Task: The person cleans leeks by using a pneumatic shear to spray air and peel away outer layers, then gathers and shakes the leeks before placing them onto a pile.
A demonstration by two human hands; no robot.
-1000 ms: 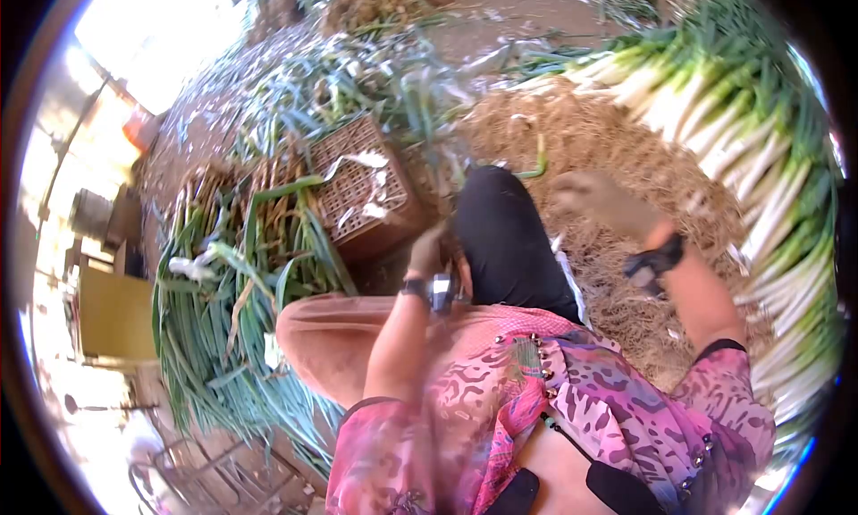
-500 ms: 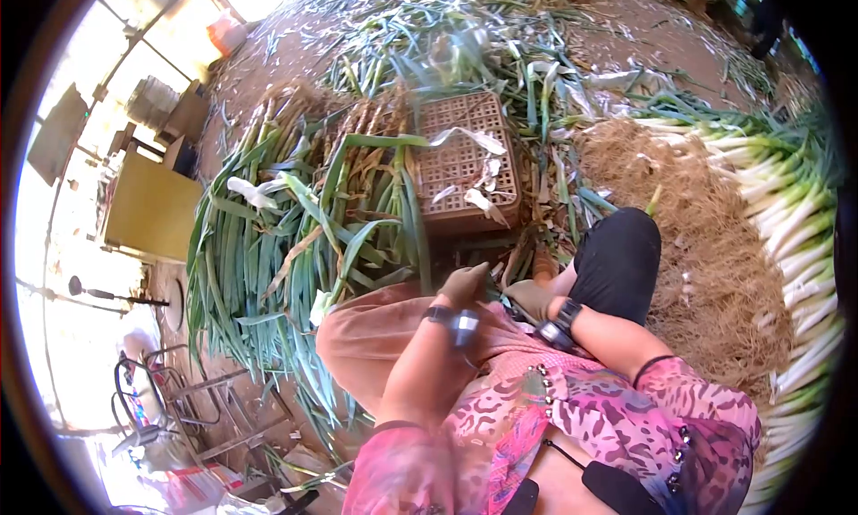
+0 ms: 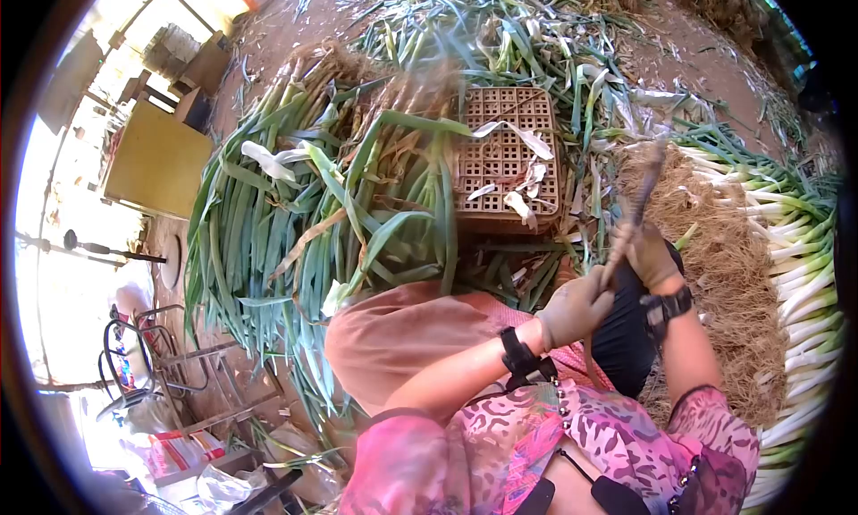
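Note:
In front of my right knee, both gloved hands are closed around a long, thin, brownish leek stalk (image 3: 642, 198), tilted and blurred by motion. My left hand (image 3: 575, 311) grips it low down, and my right hand (image 3: 647, 254) holds it just above, close to the dark trouser leg. A heap of green, unpeeled leeks (image 3: 241, 220) with brown stems lies to the left of my knee. Right of my leg, white, clean leeks (image 3: 800, 269) lie in a row, their matted brown roots (image 3: 728, 291) pointing towards me.
An upturned plastic crate (image 3: 505, 148) with leaf scraps on it stands ahead. Loose green leaves (image 3: 500, 32) litter the ground beyond. At the left are a yellow box-like panel (image 3: 159, 157), a metal-framed chair (image 3: 147, 354) and plastic bags (image 3: 223, 486).
Both hands have moved up and to the right from above my lap. The stalk now shows raised between them. My view has shifted slightly left, so the crate appears further right.

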